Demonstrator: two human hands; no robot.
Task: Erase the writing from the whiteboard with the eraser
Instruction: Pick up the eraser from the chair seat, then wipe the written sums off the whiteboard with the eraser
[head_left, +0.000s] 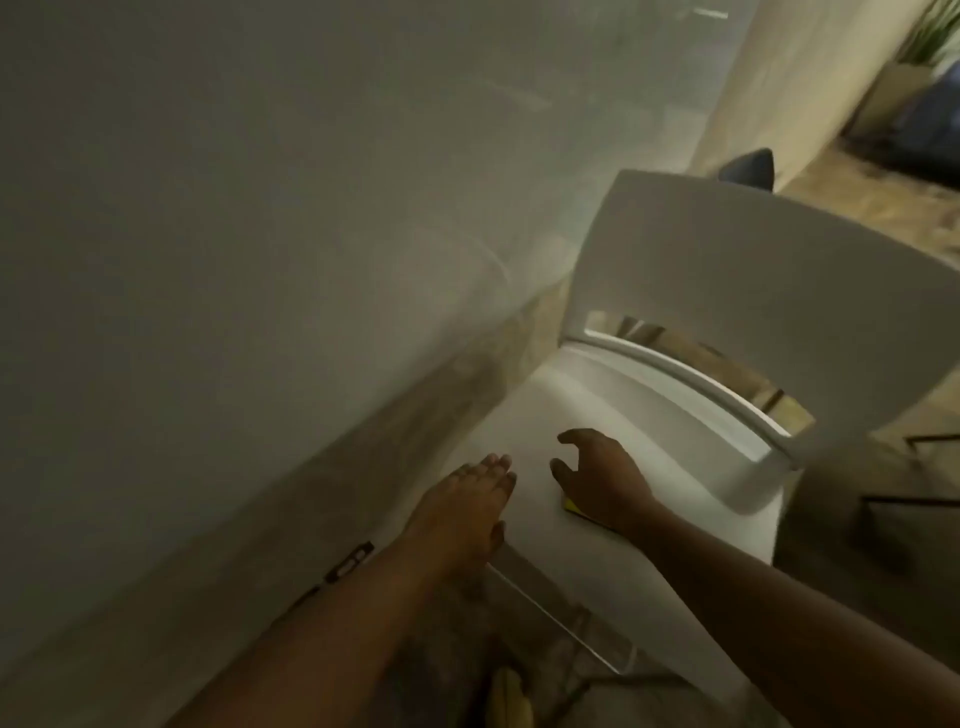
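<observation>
1. Reaching forward over a white chair seat (524, 415), both bare arms stretch out from the bottom of the blurred head view.
2. Left hand (467, 499) is flat, fingers straight and together, holding nothing, at the seat's near-left edge.
3. Right hand (597, 478) is half open, thumb and fingers curled into a claw above the seat, gripping nothing that shows.
4. A small yellow object (571, 506) peeks out under the right wrist, lying on the seat; whether it is the eraser I cannot tell.
5. Beyond the hands rises the chair's white backrest (753, 270); left of them stands a large pale panel (234, 234), perhaps the whiteboard, with no legible writing.
</observation>
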